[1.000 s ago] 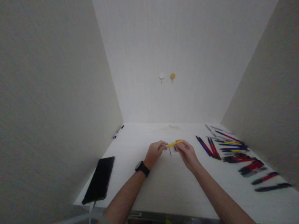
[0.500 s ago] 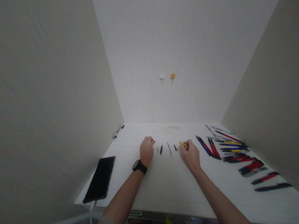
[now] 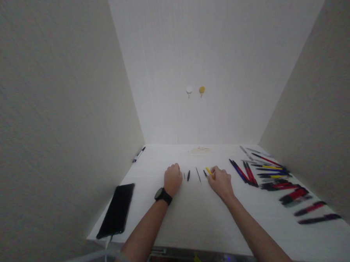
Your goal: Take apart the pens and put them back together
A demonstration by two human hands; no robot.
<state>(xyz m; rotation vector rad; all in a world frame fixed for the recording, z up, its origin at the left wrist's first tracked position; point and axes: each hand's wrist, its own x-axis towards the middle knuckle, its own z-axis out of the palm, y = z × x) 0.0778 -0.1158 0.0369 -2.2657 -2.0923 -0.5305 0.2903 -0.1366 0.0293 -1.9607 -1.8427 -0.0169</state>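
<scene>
My right hand (image 3: 221,181) pinches a yellow pen barrel (image 3: 209,172) just above the white tabletop. Beside its fingertips lies a short dark pen piece (image 3: 205,173). My left hand (image 3: 173,178), with a black watch (image 3: 162,195) on the wrist, rests on the table with curled fingers; whether anything is in them is hidden. Between the hands lie a thin dark refill (image 3: 198,175), a black pointed pen part (image 3: 188,175) and a tiny spring-like piece (image 3: 184,176), set apart in a row.
Several red, blue, yellow and black pens (image 3: 272,172) spread along the table's right side. A black phone (image 3: 117,210) with a white cable lies at the left edge, and a white-and-black pen (image 3: 139,154) at the back left. Walls enclose three sides.
My right hand has turned the yellow barrel from nearly level to steeper and shifted slightly left. The left hand's fingers have curled inward and drawn slightly nearer to me.
</scene>
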